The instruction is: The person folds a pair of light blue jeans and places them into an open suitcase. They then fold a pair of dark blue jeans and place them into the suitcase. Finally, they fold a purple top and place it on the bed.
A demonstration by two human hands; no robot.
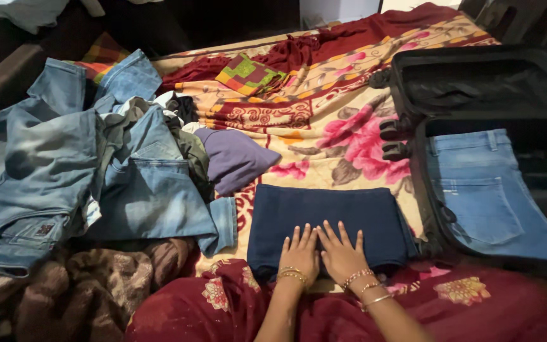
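Observation:
A folded dark navy garment (330,215) lies flat on the floral bedspread (324,126) right in front of me. My left hand (300,252) and my right hand (340,252) rest side by side on its near edge, palms down, fingers spread. Both wrists wear bangles. Neither hand grips anything. To the right an open black suitcase (413,183) holds folded light blue jeans (485,190).
A heap of blue jeans (96,171) and other clothes covers the left of the bed, with a purple garment (235,158) beside it. A small patchwork cloth (248,73) lies farther back. A brown patterned blanket (77,285) sits at the near left.

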